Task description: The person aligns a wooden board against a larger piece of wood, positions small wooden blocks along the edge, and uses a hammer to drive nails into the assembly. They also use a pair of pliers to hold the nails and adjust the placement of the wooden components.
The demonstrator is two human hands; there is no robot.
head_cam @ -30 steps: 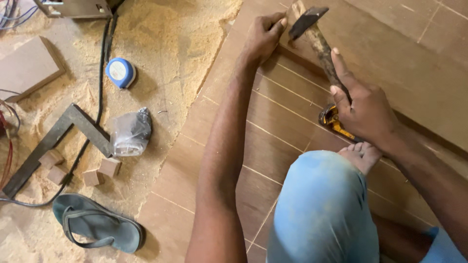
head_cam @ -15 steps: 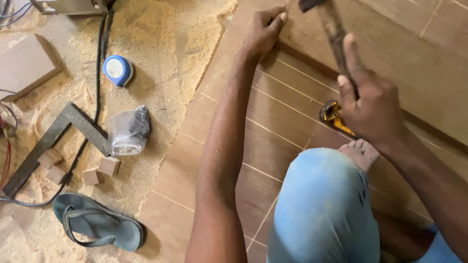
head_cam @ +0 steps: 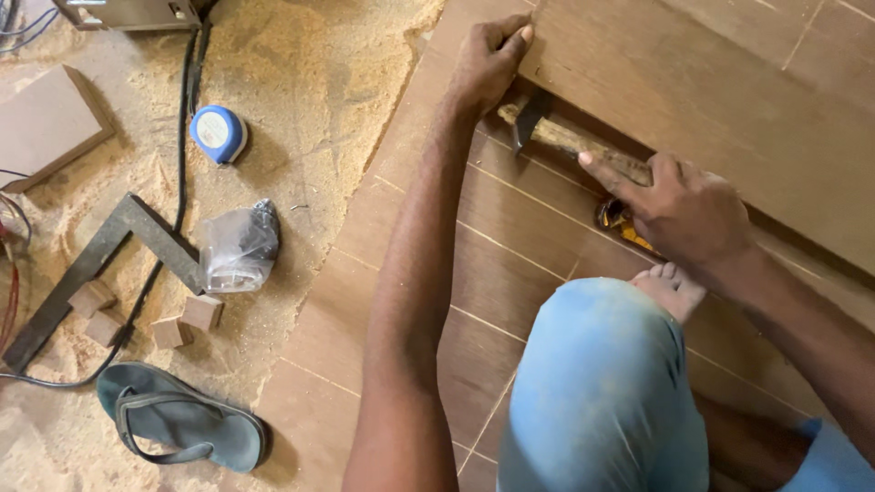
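Hammer: we see it down now, no longer lifted, head by the top board's edge.
Right hand: grips the handle.
Left hand: fingers press that board's corner.

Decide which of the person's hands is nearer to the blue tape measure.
Left. The left hand presses on the board's edge, across the sawdust from the tape measure. The right hand, gripping the hammer, is farther right, beyond the left.
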